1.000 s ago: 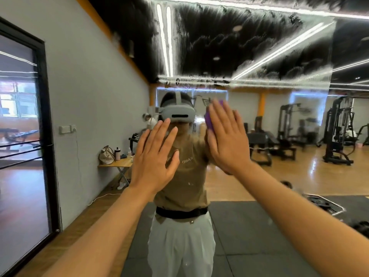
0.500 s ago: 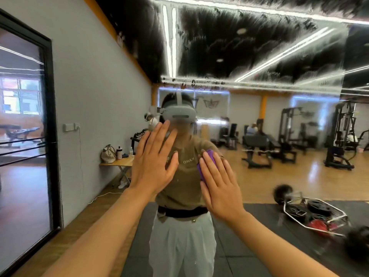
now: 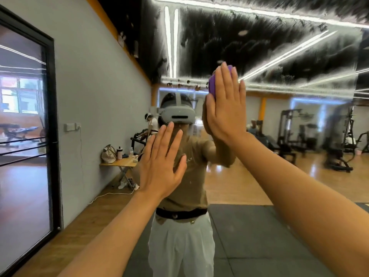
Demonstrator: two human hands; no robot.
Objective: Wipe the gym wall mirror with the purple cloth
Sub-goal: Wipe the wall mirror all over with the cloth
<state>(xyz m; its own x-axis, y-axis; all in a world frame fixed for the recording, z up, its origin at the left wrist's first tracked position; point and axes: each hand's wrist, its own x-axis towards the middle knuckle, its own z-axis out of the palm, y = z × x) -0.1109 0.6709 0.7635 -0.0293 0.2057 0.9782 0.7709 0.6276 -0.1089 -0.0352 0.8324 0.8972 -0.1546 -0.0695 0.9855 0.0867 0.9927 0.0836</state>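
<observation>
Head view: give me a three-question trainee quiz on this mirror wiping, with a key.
1. True or false: the left hand presses the purple cloth.
2. The right hand presses the cloth against: A the gym wall mirror; B the black-framed door; C the folding table.
3. Which hand is higher on the mirror?
Key: 1 false; 2 A; 3 the right hand.

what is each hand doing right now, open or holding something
Left hand: open, fingers straight, holding nothing.
Right hand: open, straight fingers pressing the purple cloth against the mirror.
</observation>
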